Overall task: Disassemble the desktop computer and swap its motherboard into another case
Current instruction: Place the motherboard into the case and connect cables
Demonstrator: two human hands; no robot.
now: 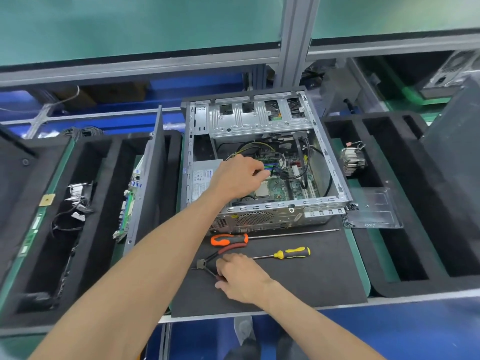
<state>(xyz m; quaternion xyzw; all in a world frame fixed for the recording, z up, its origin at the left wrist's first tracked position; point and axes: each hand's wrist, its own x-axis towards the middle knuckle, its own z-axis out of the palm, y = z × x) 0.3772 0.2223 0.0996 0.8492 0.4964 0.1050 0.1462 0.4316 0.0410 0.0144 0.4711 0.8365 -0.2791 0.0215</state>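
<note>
We stand at an electronics workshop bench; green anti-static mat [358, 258], foam trays [405, 287], aluminium framing [293, 42]; screwdrivers [293, 253] lie about.

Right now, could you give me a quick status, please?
Left hand pinching cable inside open case. Right hand gripping pliers. Motherboard still mounted, cables across it.

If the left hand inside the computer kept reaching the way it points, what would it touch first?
Probably the black cables just past the left hand fingertips, above the motherboard; depth is hard to judge.
</note>
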